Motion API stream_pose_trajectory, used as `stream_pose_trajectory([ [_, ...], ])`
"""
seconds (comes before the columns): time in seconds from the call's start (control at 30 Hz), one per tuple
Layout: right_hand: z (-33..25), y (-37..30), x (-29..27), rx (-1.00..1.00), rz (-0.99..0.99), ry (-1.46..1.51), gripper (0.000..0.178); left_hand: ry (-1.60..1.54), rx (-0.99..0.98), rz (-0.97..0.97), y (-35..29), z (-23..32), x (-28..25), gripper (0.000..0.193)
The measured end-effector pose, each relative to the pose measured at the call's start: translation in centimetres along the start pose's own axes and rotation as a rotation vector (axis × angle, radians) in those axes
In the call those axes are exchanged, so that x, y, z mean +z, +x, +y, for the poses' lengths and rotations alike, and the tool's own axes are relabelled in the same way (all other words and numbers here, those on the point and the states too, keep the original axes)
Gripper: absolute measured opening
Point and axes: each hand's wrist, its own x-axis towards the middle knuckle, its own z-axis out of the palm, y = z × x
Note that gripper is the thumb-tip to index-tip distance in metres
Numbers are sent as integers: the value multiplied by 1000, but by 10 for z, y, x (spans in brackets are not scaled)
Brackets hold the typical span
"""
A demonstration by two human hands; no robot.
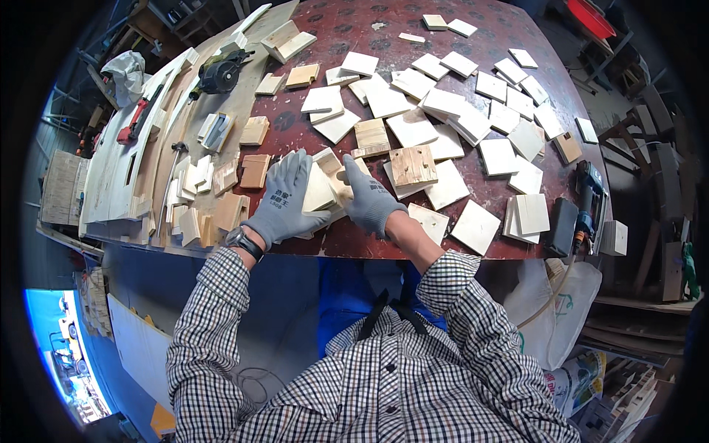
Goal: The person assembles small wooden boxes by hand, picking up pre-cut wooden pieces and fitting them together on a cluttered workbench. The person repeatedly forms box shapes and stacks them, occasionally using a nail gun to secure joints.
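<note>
Both my hands wear grey work gloves and meet over the near edge of the red table. My left hand (283, 198) grips a pale square wooden board (318, 189), its thumb along the near side. My right hand (369, 198) holds a wooden block (340, 184) against that board, thumb pointing away from me. The undersides of both pieces, and some fingers, are hidden. A thicker wooden block (413, 165) lies just right of my right hand, on top of thin boards. A brown block (255, 170) lies beside my left fingers.
Several thin pale boards (473, 227) are scattered over the red table (332, 33). A corded power tool (588, 199) stands at the right edge. On the left lie long planks (111, 192), a black power tool (221, 71), a red tool (135, 122) and stacked small blocks (230, 212).
</note>
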Motion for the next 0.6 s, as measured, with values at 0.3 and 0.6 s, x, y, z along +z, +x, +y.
stream_pose_trajectory([
  [0.3,19,-26,35,-144,248,-334,20,42,-156,-214,6,27,-30,127],
  [0.6,18,-21,20,-113,160,-341,17,-112,-142,-1,-4,24,-11,118],
])
